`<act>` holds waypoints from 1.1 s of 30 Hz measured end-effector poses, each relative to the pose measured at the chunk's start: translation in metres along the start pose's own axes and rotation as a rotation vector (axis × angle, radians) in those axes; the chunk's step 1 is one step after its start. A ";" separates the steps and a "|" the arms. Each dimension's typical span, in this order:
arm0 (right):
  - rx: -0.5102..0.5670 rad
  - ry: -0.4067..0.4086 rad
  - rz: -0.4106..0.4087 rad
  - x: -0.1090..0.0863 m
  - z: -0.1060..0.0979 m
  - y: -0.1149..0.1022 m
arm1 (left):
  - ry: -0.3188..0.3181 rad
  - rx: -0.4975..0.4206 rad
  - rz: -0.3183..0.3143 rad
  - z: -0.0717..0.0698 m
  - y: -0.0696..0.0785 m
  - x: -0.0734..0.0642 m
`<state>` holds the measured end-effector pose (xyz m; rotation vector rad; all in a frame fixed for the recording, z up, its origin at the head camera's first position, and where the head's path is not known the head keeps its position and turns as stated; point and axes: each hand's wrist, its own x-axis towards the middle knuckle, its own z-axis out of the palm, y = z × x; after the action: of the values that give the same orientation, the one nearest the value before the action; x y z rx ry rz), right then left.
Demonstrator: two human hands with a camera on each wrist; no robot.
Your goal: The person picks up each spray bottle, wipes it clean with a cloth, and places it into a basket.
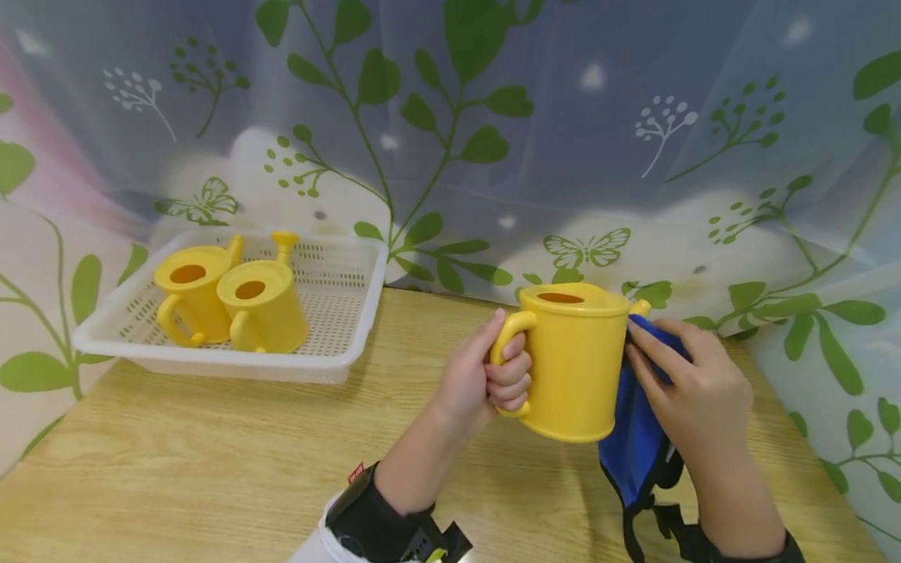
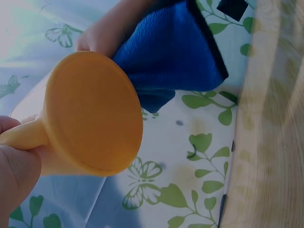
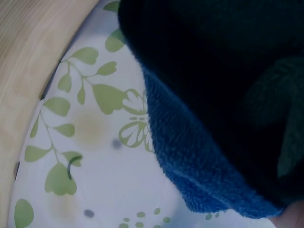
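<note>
My left hand (image 1: pixel 493 375) grips the handle of a yellow watering can (image 1: pixel 573 367), held upright above the table. In the left wrist view the can's round base (image 2: pixel 95 114) faces the camera. On the can's spout side, my right hand (image 1: pixel 693 383) pinches a blue cloth (image 1: pixel 633 438) with a dark edge against the spout. The cloth hangs down beside the can and covers most of the spout; only its tip shows. In the right wrist view the cloth (image 3: pixel 185 161) fills much of the picture and hides nearly all of the hand.
At the back left of the wooden table (image 1: pixel 232 461) stands a white plastic basket (image 1: pixel 341 313). Two more yellow watering cans, a left one (image 1: pixel 200 285) and a right one (image 1: pixel 271 313), sit upright in it. A leaf-patterned curtain (image 1: pixel 479 156) hangs behind the table.
</note>
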<state>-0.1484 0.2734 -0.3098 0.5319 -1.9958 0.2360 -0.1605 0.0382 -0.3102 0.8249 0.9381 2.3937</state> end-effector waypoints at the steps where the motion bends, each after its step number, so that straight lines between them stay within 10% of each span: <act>1: -0.025 -0.005 0.018 0.000 0.000 0.000 | -0.003 0.009 -0.002 0.001 -0.001 0.000; 10: -0.042 0.027 0.217 -0.003 -0.001 0.012 | -0.032 0.013 -0.026 0.006 -0.004 -0.003; 33: 0.176 -0.011 0.038 -0.003 0.008 -0.009 | 0.112 -0.086 0.023 -0.006 0.009 -0.001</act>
<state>-0.1496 0.2630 -0.3167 0.6073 -2.0083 0.4356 -0.1653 0.0295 -0.3075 0.6792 0.8649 2.5028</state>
